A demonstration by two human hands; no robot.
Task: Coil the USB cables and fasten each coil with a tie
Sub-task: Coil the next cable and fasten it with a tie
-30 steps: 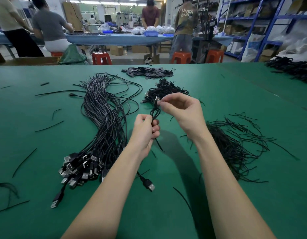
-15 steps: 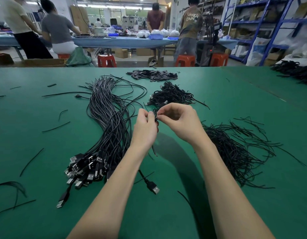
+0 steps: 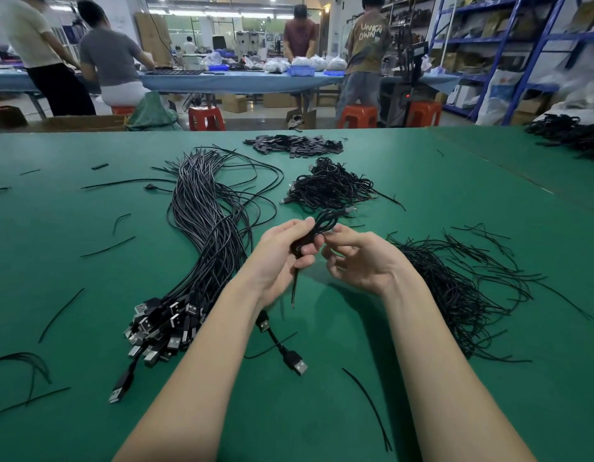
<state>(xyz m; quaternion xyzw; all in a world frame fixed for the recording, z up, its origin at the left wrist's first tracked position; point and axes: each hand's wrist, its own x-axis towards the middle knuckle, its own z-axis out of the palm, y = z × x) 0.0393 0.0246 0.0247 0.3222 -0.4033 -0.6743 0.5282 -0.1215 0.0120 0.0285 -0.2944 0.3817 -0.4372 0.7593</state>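
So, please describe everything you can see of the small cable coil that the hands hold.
The cable coil is thin black cable, apparently plastic-coated, wound into a small narrow bundle. It is held above the green table, its loops pointing away from the person. The left hand grips its lower part; the right hand touches it with fingertips. One loose end hangs below the left hand.

Small black coiled cable [image 3: 324, 225] held above the green table, long bundle of uncoiled USB cables [image 3: 209, 235] at left, loose ties [image 3: 455, 288] piled at right
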